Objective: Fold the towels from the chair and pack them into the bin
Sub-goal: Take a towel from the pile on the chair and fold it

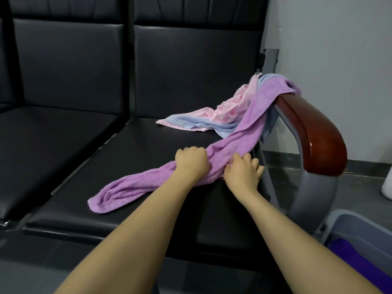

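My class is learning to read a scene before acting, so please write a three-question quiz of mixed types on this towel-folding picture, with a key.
1. True or false: the purple towel lies wholly on the seat.
2. Which towel do both hands grip? A pink towel B blue towel C purple towel
3. Fill in: the bin stands at the lower ____ of the view.

Key
1. False: its far end is draped over the wooden armrest.
2. C: the left hand and right hand both hold its middle.
3. Right; something dark purple already lies inside.
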Motion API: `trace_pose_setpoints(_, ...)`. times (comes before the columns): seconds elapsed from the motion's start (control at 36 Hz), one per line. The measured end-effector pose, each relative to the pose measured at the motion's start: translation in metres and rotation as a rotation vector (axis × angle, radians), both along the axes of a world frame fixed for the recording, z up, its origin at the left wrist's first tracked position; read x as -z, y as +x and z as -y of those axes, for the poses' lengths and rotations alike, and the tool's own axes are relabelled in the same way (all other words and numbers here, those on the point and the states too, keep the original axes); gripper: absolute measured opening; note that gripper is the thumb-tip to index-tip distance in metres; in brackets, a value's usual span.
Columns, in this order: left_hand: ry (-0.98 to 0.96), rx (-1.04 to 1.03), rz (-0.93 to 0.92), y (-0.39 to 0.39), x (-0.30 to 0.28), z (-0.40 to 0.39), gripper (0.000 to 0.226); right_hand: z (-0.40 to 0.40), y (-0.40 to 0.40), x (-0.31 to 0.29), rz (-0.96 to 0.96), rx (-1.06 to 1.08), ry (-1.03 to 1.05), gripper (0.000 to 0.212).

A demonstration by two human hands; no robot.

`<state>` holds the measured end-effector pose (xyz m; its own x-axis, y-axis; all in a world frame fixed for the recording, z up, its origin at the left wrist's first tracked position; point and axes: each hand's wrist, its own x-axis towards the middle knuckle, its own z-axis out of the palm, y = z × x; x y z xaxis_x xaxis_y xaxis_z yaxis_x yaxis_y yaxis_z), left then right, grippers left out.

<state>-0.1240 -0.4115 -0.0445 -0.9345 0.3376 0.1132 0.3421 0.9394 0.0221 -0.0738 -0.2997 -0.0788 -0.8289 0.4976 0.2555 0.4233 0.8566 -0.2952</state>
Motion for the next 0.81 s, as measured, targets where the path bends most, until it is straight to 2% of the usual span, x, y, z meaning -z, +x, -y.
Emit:
trace_pose_setpoints(0.11,-0.028,-0.02,0.053,-0.007,0.009,-0.009,0.041,-0.005,-0.001,-0.001,0.012,0.115,-0.087,0.051)
trace_pose_setpoints(0.17,0.028,-0.053,0.111,-0.008,0.014,-0.014,0.037,-0.008,-0.001,0.001,0.037,0.127,-0.106,0.057)
trace_pose_setpoints(0.22,0.093,-0.075,0.091,-0.009,0.017,-0.017,0.033,-0.009,-0.004,0.0,0.062,0.119,-0.113,0.058)
trace_pose_setpoints(0.33,0.188,-0.077,0.044,-0.006,0.018,-0.022,0.027,-0.01,-0.008,-0.004,0.096,0.087,-0.205,0.045)
trace_pose_setpoints(0.44,0.452,-0.044,-0.009,0.001,0.008,-0.022,0.019,-0.01,-0.005,-0.006,0.078,0.047,-0.235,0.033)
trace_pose_setpoints(0.53,0.675,-0.045,-0.039,0.005,-0.004,-0.015,0.018,-0.005,-0.001,-0.008,-0.092,-0.02,-0.305,0.025)
trace_pose_setpoints(0.61,0.903,-0.076,-0.052,0.006,-0.016,-0.006,0.002,0.002,0.005,-0.019,-0.319,-0.121,-0.368,0.015)
trace_pose_setpoints(0.64,0.953,-0.069,-0.065,0.007,-0.02,-0.003,0.004,0.004,0.008,-0.024,-0.394,-0.143,-0.379,0.014)
trace_pose_setpoints(0.75,1.032,-0.02,-0.134,0.013,-0.037,0.004,0.013,0.012,0.015,-0.05,-0.62,-0.203,-0.528,0.004)
trace_pose_setpoints(0.81,1.016,0.002,-0.171,0.016,-0.042,0.007,0.019,0.015,0.018,-0.059,-0.698,-0.242,-0.603,0.008)
